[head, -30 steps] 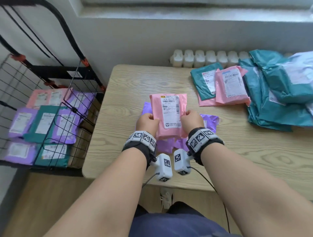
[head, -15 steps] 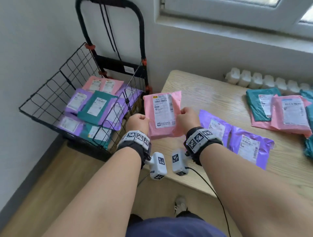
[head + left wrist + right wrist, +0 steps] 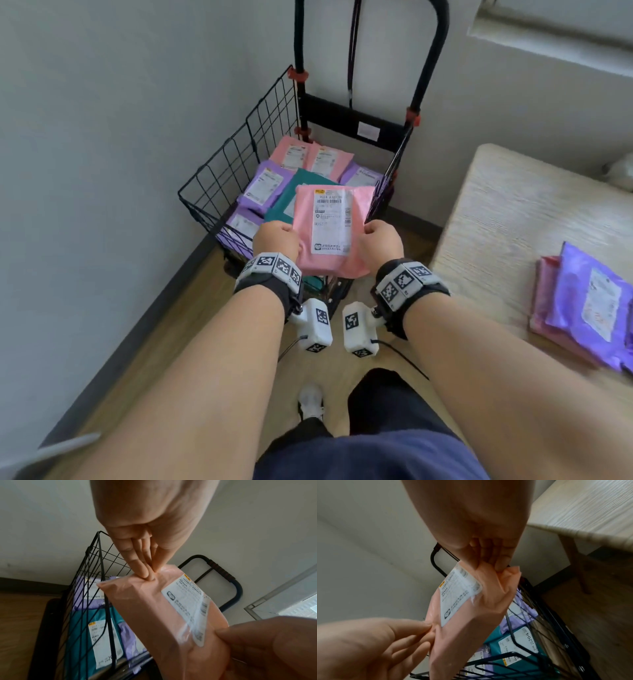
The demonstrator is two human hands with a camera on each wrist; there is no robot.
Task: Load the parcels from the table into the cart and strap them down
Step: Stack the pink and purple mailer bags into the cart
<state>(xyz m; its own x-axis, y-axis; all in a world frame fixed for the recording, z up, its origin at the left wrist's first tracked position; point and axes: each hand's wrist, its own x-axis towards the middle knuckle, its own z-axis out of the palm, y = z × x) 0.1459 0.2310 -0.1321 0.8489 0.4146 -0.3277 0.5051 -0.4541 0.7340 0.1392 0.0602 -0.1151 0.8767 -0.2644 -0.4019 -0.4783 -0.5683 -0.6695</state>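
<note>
I hold a pink parcel [image 3: 330,236] with a white label upright above the front of the black wire cart [image 3: 236,164]. My left hand [image 3: 275,240] pinches its left edge and my right hand [image 3: 383,238] pinches its right edge. In the left wrist view the left fingertips [image 3: 145,573] press the pink parcel [image 3: 154,608] at its corner. The right wrist view shows the right fingers [image 3: 498,561] gripping the opposite corner of the parcel [image 3: 471,615]. Purple [image 3: 265,183], teal [image 3: 284,202] and pink [image 3: 308,157] parcels lie flat in the cart.
The wooden table [image 3: 513,212] stands to the right with a purple parcel [image 3: 592,305] lying on a pink one [image 3: 544,298]. The cart's tall black handle [image 3: 431,51] rises against the wall, with black cords [image 3: 352,51] hanging from it. My shoe [image 3: 310,401] is on the wooden floor.
Both hands have carried the pink parcel left, from above the table to above the cart. The head view has swung left, so the cart is now straight ahead.
</note>
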